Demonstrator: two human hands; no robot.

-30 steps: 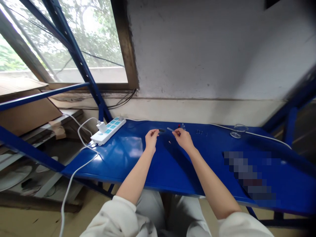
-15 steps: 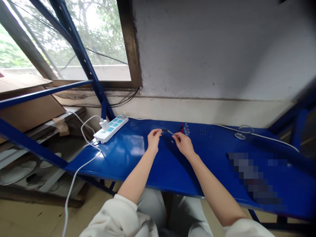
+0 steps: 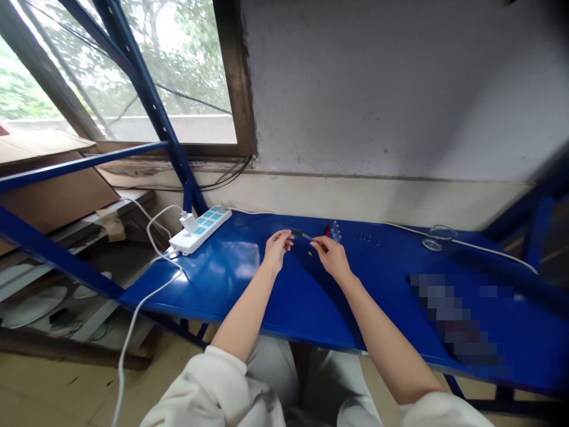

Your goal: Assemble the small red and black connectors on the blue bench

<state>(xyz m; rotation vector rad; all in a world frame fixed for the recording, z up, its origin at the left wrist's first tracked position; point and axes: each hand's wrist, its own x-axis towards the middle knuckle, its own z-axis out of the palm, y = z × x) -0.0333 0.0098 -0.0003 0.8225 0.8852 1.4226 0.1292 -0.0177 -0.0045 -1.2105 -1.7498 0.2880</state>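
Between my hands, above the blue table (image 3: 302, 302), is a slim pen (image 3: 303, 235), dark toward the left and clear toward the right. My left hand (image 3: 276, 248) pinches its dark end between thumb and fingertips. At the clear end, my right hand (image 3: 331, 255) is closed on it with thumb and forefinger. Just behind my right hand lie a small red and black piece (image 3: 328, 229) and several small clear pieces (image 3: 336, 230). A tiny pale bit (image 3: 310, 254) rests on the table beneath the hands.
At the back left sits a white power strip (image 3: 200, 231) with a plugged-in charger and a white cable (image 3: 133, 320) over the table's edge. Tiny clear parts (image 3: 367, 238) and a clear round item (image 3: 432, 244) lie to the right. A blurred dark object (image 3: 457, 323) is at front right.
The fingers of my left hand have shifted slightly along the dark end, and my right fingertips have moved a little. Both hands keep hold of the pen.
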